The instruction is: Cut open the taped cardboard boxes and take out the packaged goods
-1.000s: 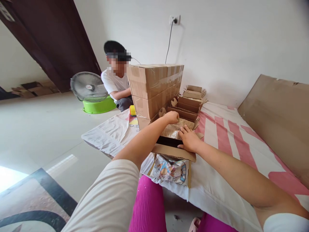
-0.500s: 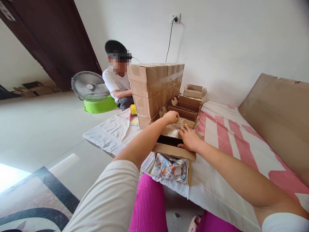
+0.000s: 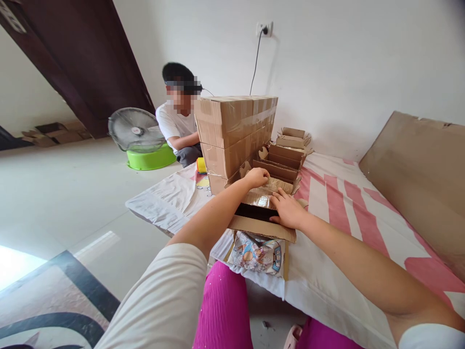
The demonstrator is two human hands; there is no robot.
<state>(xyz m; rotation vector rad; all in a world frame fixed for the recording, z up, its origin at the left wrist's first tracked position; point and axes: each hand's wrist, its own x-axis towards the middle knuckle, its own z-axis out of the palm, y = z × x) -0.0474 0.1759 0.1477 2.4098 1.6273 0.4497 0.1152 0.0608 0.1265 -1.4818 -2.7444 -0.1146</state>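
Note:
In front of me on the cloth lies a cardboard box (image 3: pixel 263 227) with a dark gap on the near side. A flap with shiny clear tape (image 3: pixel 262 199) lies across its far part. My left hand (image 3: pixel 258 178) is closed over the far left edge of that flap, its fingers curled; what they pinch, if anything, is hidden. My right hand (image 3: pixel 289 208) rests on the right side of the box, fingers spread, the fingertips touching the taped flap. Just below the near flap sits a bag printed with colourful cartoon figures (image 3: pixel 256 254).
Stacked taped cartons (image 3: pixel 238 123) rise at the left. Behind the box stand open cartons (image 3: pixel 285 156) in a row. A large cardboard sheet (image 3: pixel 417 179) leans at the right. A person (image 3: pixel 178 116) sits behind the stack, beside a fan (image 3: pixel 135 130) and green basin (image 3: pixel 150 159).
Both hands stay at nearly the same places on the box. The view has shifted very slightly, and the right hand sits a touch farther right.

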